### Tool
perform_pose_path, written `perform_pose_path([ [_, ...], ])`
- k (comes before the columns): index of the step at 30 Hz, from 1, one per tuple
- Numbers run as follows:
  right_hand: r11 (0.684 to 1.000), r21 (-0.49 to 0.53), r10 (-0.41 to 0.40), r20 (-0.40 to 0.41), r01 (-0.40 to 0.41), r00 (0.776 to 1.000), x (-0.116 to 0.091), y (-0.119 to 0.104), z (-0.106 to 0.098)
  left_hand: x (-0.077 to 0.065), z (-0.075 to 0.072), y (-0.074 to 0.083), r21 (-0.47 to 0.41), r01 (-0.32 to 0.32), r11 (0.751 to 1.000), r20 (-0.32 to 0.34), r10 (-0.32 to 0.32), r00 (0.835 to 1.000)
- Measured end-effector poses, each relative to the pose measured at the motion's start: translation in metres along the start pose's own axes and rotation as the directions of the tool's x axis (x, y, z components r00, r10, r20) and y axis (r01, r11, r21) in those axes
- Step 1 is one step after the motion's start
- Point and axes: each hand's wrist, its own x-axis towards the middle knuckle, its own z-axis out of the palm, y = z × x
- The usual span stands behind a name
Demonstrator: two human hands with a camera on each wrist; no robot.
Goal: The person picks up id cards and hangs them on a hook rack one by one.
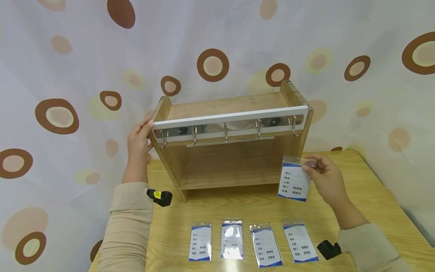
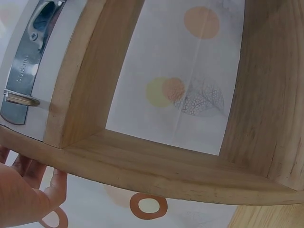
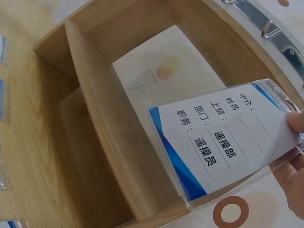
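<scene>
At the right of the head view, my right hand (image 1: 326,181) pinches a clear-sleeved name badge (image 1: 293,179) near its top corner. The badge hangs before the right side of a wooden shelf (image 1: 225,187), below the hook rail (image 1: 210,124). In the right wrist view the badge's white face, with printed lines and blue corners, is seen against the shelf's inside. My left hand (image 1: 139,139) rests on the shelf's upper left side, its fingertips against the side panel (image 2: 142,180) in the left wrist view.
Several more badges lie in a row on the wooden table in front of the shelf, among them a left one (image 1: 200,241) and a right one (image 1: 300,241). Several metal hooks (image 1: 225,132) jut from the rail. A patterned curtain (image 1: 244,34) hangs behind.
</scene>
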Motion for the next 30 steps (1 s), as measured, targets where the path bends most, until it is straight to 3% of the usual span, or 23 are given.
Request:
perform_pose_path([
  [10, 0.998, 0.046, -0.04, -0.064, 0.043, 0.997, 0.01, -0.016, -0.003, -0.003, -0.003, 0.0, 0.04, 0.009, 0.999, -0.007, -0.009, 1.0],
  [15, 0.994, 0.083, -0.062, -0.066, 0.068, 0.996, 0.013, -0.022, -0.002, -0.004, -0.003, -0.002, 0.031, 0.012, 0.999, -0.015, -0.012, 1.0],
  [30, 0.991, 0.064, -0.116, -0.058, 0.119, 0.992, 0.034, -0.034, 0.004, -0.006, -0.005, 0.002, 0.008, -0.008, 1.0, -0.039, 0.008, 0.999],
])
